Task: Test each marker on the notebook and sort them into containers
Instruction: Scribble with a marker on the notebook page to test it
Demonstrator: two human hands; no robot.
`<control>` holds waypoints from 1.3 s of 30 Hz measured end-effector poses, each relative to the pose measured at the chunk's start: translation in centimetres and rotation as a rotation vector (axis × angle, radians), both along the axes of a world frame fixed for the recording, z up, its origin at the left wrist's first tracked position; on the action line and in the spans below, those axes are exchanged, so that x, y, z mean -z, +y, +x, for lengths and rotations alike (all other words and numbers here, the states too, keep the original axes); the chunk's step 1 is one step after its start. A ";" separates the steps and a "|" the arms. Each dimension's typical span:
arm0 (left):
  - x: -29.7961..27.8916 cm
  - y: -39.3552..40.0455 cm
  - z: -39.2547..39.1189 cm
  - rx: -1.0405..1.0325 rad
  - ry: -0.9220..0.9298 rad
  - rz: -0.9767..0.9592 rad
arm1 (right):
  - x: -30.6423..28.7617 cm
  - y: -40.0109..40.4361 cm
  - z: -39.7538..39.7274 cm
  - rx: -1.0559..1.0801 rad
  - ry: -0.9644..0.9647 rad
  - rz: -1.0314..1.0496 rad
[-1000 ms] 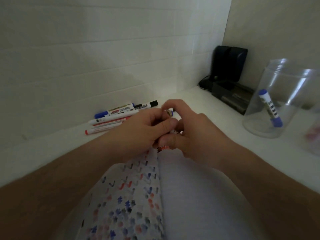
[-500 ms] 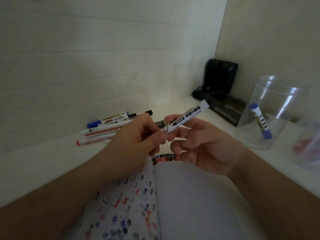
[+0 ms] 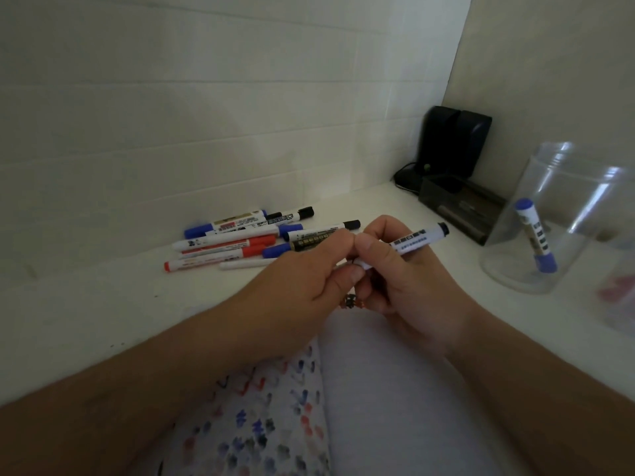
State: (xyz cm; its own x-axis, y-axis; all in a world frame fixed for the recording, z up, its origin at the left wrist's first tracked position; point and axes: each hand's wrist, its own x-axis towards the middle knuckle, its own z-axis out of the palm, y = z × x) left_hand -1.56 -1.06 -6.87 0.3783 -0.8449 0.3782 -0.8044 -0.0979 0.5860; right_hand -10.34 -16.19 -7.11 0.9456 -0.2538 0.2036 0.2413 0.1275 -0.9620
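Observation:
My right hand [image 3: 395, 280] grips a white marker with a black end [image 3: 415, 240], its barrel pointing up to the right. My left hand [image 3: 295, 283] pinches the marker's near end, where the fingers of both hands meet; whether a cap is there stays hidden. Below the hands lies the open notebook [image 3: 371, 407], its left page covered in red, blue and black test marks. A pile of several markers [image 3: 240, 240] with blue, red and black caps lies on the counter behind my left hand. A clear plastic jar [image 3: 556, 214] at the right holds one blue marker [image 3: 534, 235].
Black speakers [image 3: 453, 142] and a dark tray [image 3: 460, 207] stand in the back corner against the tiled wall. A second clear container [image 3: 618, 297] with something red in it shows blurred at the far right edge. The white counter [image 3: 86, 304] stretches left.
The marker has swung down from pointing up and right, and my right hand now wraps its barrel. The camera has tilted, so the pile and jar sit lower in view.

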 end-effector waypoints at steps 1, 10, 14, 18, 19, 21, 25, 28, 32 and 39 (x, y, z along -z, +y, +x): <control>-0.1 0.0 0.0 0.002 0.011 -0.001 | 0.0 -0.1 0.0 -0.008 -0.001 -0.010; -0.2 0.1 1.2 -0.042 0.057 0.106 | -0.6 -2.0 -0.2 -0.015 -0.026 -0.053; 0.2 0.3 1.0 -0.133 -0.063 0.319 | -2.4 -5.5 -0.6 0.140 0.013 0.084; 0.2 0.4 1.0 -0.156 -0.167 0.582 | -2.2 -6.4 -0.9 0.096 0.121 0.058; 0.2 0.4 1.1 -0.164 -0.152 0.592 | -1.8 -6.0 -0.9 0.072 0.162 0.012; 0.0 0.6 1.2 -0.167 -0.118 0.611 | -1.1 -4.7 -0.6 0.050 0.207 -0.073; -0.3 1.4 1.3 -0.174 -0.020 0.602 | -0.3 -1.5 -0.2 0.074 0.176 -0.160; 0.1 1.4 1.2 -0.195 -0.001 0.577 | 0.1 -0.4 -0.2 0.222 0.176 -0.554; -0.1 1.3 2.1 -0.169 0.041 0.583 | 0.5 0.4 -0.2 0.215 0.194 -0.652; 0.2 1.3 2.7 -0.137 0.098 0.536 | -1.1 -2.2 0.0 0.243 0.156 -0.306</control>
State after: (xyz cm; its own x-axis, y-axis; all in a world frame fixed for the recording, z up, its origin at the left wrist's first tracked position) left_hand 1.09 0.27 -7.10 0.5097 -0.8500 -0.1329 -0.7077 -0.5021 0.4969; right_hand -10.34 -18.43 -6.03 0.8911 -0.4236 0.1631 0.0771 -0.2129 -0.9740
